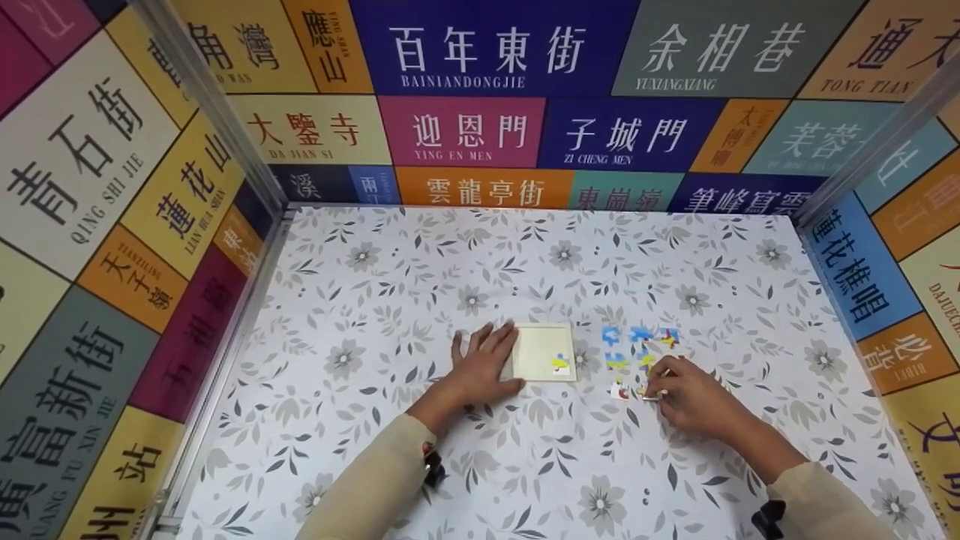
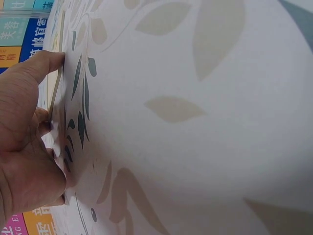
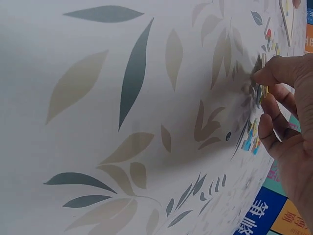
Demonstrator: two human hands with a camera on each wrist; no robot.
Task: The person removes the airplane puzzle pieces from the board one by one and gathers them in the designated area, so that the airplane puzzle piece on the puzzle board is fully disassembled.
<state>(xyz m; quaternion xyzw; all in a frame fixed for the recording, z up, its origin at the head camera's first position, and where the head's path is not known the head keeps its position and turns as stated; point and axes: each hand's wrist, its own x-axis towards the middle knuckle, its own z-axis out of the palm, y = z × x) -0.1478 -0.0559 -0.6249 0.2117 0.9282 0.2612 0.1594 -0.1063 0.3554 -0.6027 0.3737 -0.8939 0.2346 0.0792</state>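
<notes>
A shallow, pale square puzzle tray [image 1: 536,346] lies on the table, with one yellow, blue and white jigsaw piece [image 1: 560,364] in its lower right corner. Spread along the tray's left side, the left hand [image 1: 478,371] touches its edge, thumb near the bottom corner. In the left wrist view the thumb reaches the tray's rim [image 2: 54,90]. To the right of the tray, the right hand [image 1: 691,399] pinches a jigsaw piece [image 3: 264,90] between thumb and fingers, mostly covered. Several loose jigsaw pieces [image 1: 611,335] lie beside that hand, some partly hidden by it.
The table [image 1: 420,262] has a white cloth with grey leaves and flowers. Panels with large printed characters [image 1: 487,60] stand at the back and both sides. A white and red jigsaw piece [image 1: 619,389] lies just left of the right fingers.
</notes>
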